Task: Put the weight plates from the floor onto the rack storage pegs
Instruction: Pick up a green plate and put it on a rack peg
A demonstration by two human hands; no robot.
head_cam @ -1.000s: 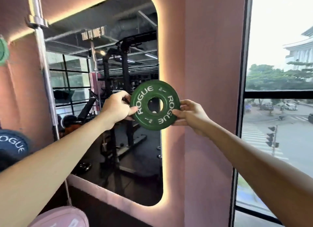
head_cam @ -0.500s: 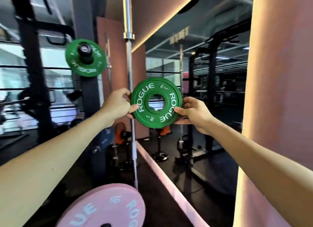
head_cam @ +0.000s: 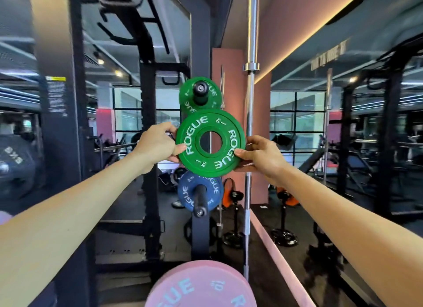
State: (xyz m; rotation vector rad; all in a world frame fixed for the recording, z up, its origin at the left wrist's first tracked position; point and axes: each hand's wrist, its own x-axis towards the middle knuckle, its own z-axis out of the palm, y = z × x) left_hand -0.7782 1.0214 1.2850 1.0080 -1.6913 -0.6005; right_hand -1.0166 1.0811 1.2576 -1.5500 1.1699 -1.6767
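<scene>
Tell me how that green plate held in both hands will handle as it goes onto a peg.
The green plate is probably light: it is marked 1 KG and both hands pinch it by fingertips at the rim. It looks rigid, so it should not flex. The smooth rim may slip, and, being round, it would likely roll if dropped.

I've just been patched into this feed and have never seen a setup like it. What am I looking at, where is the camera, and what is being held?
There is no machine here: a person wears the one camera on their head, so you see their two bare arms reaching forward in a gym. The left hand and right hand pinch the rim of a small green weight plate, held upright, its hole empty. Behind it stands a black rack post with two pegs: the upper carries another green plate, the lower a blue plate. A big pink plate sits at the bottom edge.
</scene>
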